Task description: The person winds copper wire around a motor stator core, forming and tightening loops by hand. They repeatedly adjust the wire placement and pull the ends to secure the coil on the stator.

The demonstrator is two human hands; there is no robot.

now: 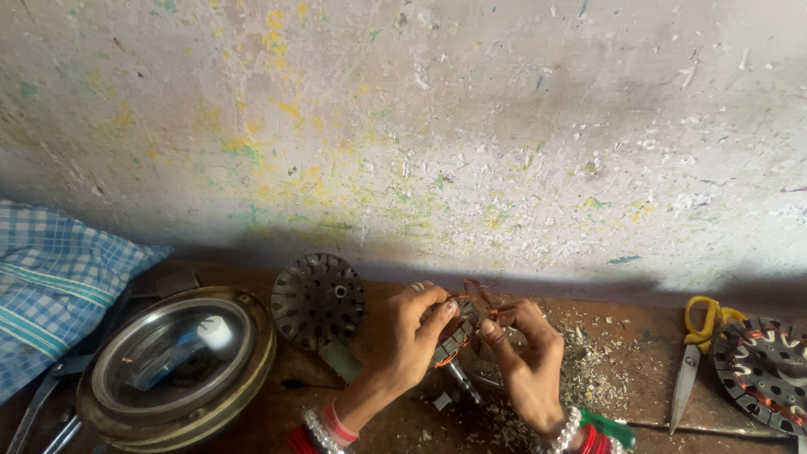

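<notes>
Here, both hands' grip (466,324) pinching stator (456,329).

— What's held there?
— A small round stator (455,329) — dark metal, copper wire wound in its slots, tilted on edge above the bench.
— And the wire?
— Loose copper ends (481,296) curl out at its top.

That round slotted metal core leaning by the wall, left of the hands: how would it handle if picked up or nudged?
The slotted metal core looks like solid dark metal, so probably rigid and heavy for its size. It seems to stand on edge against the wall, so a nudge could tip it flat or set it rolling. The slotted rim should give fingers purchase; slipping looks unlikely.
</notes>
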